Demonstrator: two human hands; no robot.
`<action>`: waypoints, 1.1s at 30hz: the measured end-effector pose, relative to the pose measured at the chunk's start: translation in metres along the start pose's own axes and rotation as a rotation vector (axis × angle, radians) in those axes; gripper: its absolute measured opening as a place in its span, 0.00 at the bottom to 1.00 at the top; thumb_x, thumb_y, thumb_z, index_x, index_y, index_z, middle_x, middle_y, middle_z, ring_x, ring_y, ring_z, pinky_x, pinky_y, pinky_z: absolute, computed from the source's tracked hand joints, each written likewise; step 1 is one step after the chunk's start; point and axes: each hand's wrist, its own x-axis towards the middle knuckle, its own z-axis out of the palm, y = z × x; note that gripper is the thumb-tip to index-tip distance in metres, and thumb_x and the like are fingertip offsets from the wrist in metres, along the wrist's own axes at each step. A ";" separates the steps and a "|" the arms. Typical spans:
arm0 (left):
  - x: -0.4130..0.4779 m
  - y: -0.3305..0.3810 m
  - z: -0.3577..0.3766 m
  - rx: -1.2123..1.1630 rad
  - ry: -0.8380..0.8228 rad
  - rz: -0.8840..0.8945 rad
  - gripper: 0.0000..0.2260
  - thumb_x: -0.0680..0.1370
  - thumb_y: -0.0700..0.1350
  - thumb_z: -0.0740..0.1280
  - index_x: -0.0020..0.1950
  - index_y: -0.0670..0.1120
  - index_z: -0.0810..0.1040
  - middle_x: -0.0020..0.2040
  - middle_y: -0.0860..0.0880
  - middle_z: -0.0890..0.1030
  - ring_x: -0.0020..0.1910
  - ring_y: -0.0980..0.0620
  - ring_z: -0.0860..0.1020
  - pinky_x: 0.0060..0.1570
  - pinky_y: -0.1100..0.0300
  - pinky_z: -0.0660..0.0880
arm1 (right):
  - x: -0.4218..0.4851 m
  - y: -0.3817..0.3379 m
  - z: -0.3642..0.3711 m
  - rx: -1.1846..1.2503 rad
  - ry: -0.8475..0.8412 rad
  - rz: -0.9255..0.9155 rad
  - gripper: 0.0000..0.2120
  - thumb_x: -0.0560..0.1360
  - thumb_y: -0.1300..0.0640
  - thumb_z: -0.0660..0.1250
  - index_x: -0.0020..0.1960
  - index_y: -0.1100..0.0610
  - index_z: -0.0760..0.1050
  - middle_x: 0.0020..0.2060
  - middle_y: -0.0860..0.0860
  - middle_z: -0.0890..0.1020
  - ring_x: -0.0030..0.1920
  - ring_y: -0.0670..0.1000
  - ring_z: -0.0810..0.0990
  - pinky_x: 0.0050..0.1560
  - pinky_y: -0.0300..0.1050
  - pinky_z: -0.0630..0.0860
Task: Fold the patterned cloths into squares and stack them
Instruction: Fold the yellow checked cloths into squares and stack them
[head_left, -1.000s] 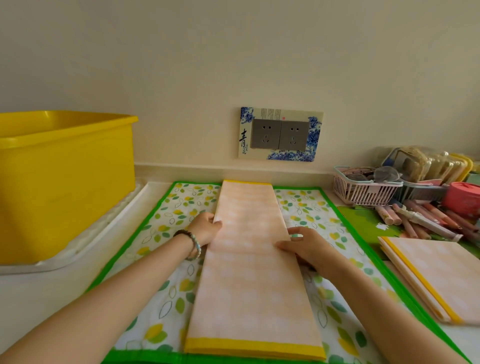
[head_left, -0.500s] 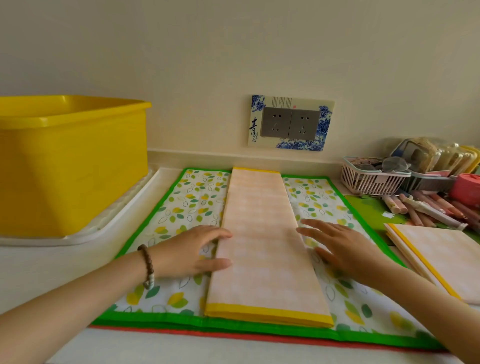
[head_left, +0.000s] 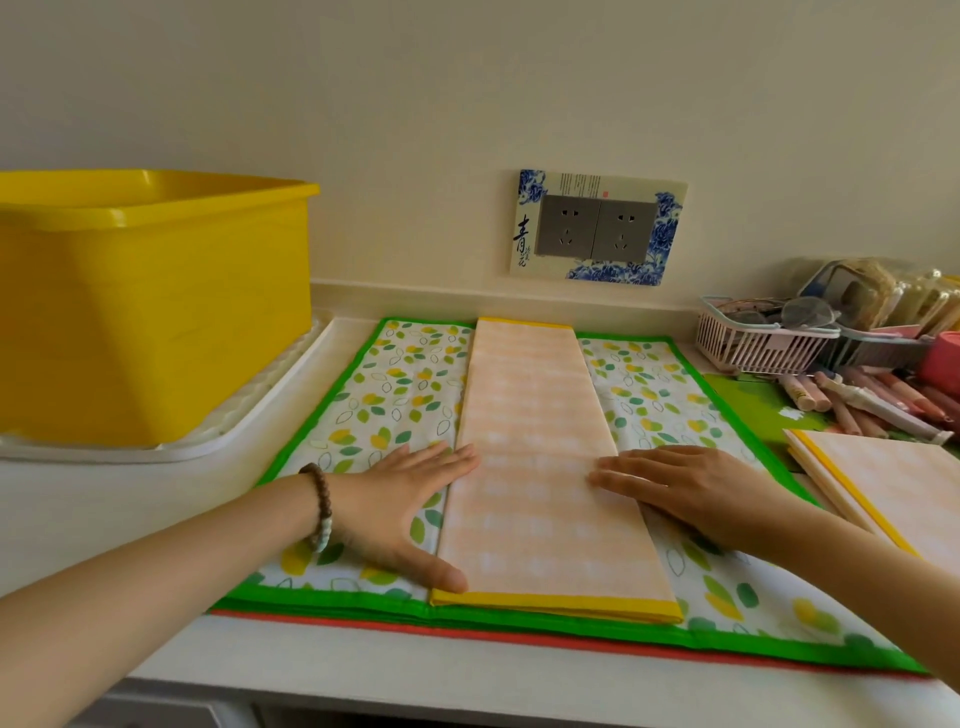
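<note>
Two open grips at the edges of a long peach strip

Both grips lie flat with straight fingers and hold nothing. The left grip (head_left: 400, 504) rests palm down on the leaf-print cloth (head_left: 395, 384). Its fingertips touch the left edge of the peach checked cloth (head_left: 540, 441), and its thumb reaches to the near left corner of that cloth. The right grip (head_left: 691, 488) lies opposite, with its fingertips on the right edge; its thumb I cannot make out. A bead bracelet (head_left: 319, 504) sits on the left wrist.

The peach checked cloth is folded into a long narrow strip, with a yellow band at the near end and at the far end. It lies along the middle of the leaf-print cloth, which has a green border and is spread on the counter (head_left: 78, 499). How many layers the strip has cannot be told. Under the green border only a thin red edge (head_left: 467, 631) shows; the rest of it is hidden.

At the right, a stack of folded peach cloths (head_left: 883, 478) is partly covered by the right forearm and cut off by the frame. Behind it, the contents of a pink basket (head_left: 753, 348) are hard to make out. At the far left a yellow tub (head_left: 150, 312) stands on a white tray (head_left: 260, 415), also cut off.
</note>
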 end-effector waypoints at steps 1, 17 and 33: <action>0.000 -0.001 0.000 0.004 -0.009 0.003 0.58 0.52 0.82 0.51 0.73 0.59 0.31 0.71 0.64 0.28 0.69 0.61 0.28 0.68 0.56 0.30 | -0.001 0.001 0.000 0.012 0.005 -0.011 0.26 0.73 0.57 0.64 0.71 0.51 0.64 0.64 0.50 0.77 0.58 0.49 0.80 0.54 0.42 0.78; 0.015 -0.011 -0.001 -0.525 0.273 0.017 0.19 0.82 0.56 0.49 0.71 0.55 0.65 0.70 0.61 0.64 0.67 0.67 0.58 0.62 0.79 0.53 | 0.020 -0.006 0.010 0.285 0.103 0.230 0.22 0.70 0.60 0.70 0.63 0.46 0.76 0.57 0.44 0.81 0.54 0.45 0.81 0.52 0.34 0.74; 0.069 -0.017 -0.017 -0.670 0.694 -0.193 0.06 0.75 0.46 0.68 0.38 0.53 0.77 0.35 0.55 0.80 0.36 0.59 0.76 0.38 0.68 0.69 | 0.064 0.012 0.014 0.921 0.212 1.103 0.02 0.78 0.58 0.63 0.46 0.54 0.74 0.37 0.57 0.82 0.29 0.50 0.77 0.23 0.37 0.71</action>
